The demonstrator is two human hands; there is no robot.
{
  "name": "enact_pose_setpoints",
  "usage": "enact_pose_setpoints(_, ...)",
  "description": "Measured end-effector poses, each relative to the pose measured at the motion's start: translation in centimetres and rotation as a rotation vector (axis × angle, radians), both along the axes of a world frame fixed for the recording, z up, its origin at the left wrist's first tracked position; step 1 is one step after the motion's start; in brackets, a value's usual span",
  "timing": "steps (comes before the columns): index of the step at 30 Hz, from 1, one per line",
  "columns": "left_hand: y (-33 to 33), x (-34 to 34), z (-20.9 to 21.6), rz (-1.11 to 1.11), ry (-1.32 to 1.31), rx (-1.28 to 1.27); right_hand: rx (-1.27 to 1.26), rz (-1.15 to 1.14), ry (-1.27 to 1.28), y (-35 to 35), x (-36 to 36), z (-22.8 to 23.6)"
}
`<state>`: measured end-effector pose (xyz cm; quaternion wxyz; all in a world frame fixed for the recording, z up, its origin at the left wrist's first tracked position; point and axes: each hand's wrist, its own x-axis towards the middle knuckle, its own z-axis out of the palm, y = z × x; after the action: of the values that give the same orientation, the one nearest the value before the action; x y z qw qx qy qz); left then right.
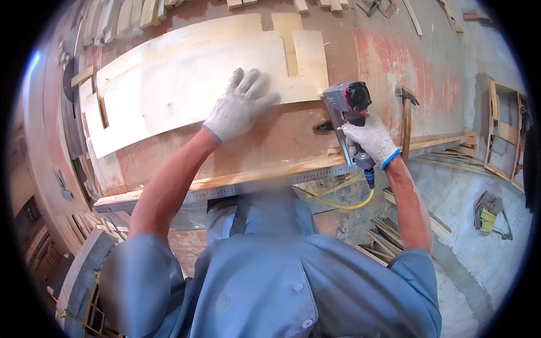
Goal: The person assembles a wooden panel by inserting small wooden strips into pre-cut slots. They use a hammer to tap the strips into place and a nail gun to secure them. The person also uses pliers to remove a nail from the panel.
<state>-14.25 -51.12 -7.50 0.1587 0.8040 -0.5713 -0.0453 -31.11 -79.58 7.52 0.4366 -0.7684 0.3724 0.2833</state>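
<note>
A pale plywood panel (186, 73) with rectangular notches cut at its ends lies on the workbench (394, 62). My left hand (238, 110), in a white knit glove, rests flat with fingers spread at the panel's near edge. In my gloved right hand (373, 141) is a grey and black pneumatic nail gun (344, 100), gripped by its handle. Its head sits close to the panel's near right corner; whether it touches the wood I cannot tell. From the handle's blue fitting runs a yellow air hose (349, 206).
A hammer (407, 112) lies right of the nail gun. A long steel ruler (236, 188) follows the bench's near edge. Wood strips (127, 17) line the far left, with a toothed saw blade (69, 79) beside the panel. A wooden frame (493, 132) and scrap pieces are at the right.
</note>
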Motion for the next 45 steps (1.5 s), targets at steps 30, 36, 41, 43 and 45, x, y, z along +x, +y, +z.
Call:
enact_pose_setpoints(30,28.9,1.3,-2.8,0.613,-0.173,-0.070,0.151,0.001,-0.102,16.1,5.6,0.5)
enact_pose_setpoints(36,29.0,1.4,-2.8,0.622,-0.141,-0.098,0.202,0.075,0.023,21.9,9.2,0.0)
enact_pose_setpoints(41,29.3,1.6,-3.1,0.620,-0.114,-0.149,0.199,0.189,0.016,26.5,11.6,-0.1)
enact_pose_setpoints(43,29.3,1.8,-3.0,0.614,-0.113,-0.162,0.166,0.292,0.027,29.3,13.3,-0.9)
enact_pose_setpoints(45,29.7,1.7,-2.7,0.609,-0.050,-0.129,0.129,0.337,-0.054,31.3,13.4,0.5)
